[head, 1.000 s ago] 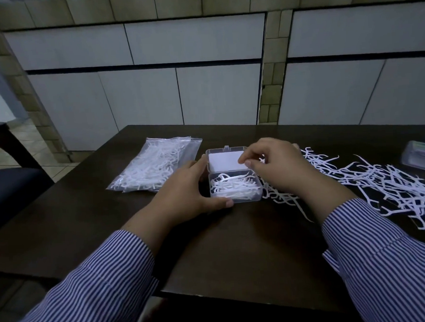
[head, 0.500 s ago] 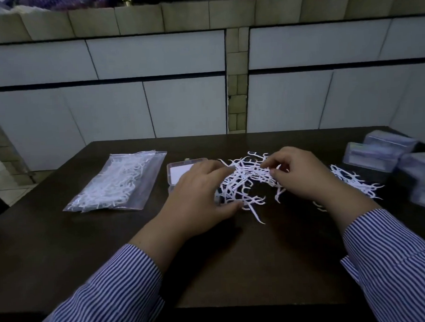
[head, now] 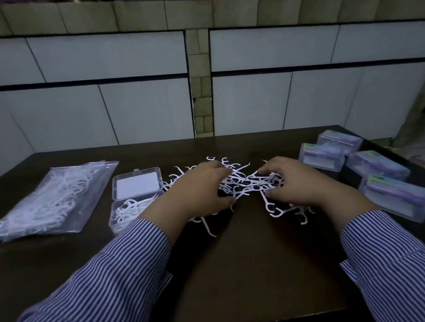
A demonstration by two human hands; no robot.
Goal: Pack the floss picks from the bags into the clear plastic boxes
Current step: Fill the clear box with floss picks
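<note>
Both hands are gathering loose floss picks at the middle of the dark table.

At the left of the frame a clear bag of floss picks (head: 53,201) is lying flat; just right of it an open clear box (head: 137,196) is sitting with some picks inside. At centre, the left hand (head: 198,188) and right hand (head: 298,183) are curling their fingers into the pile of floss picks (head: 247,183), pinching picks. At right, four closed boxes (head: 369,169) are sitting clustered.
</note>
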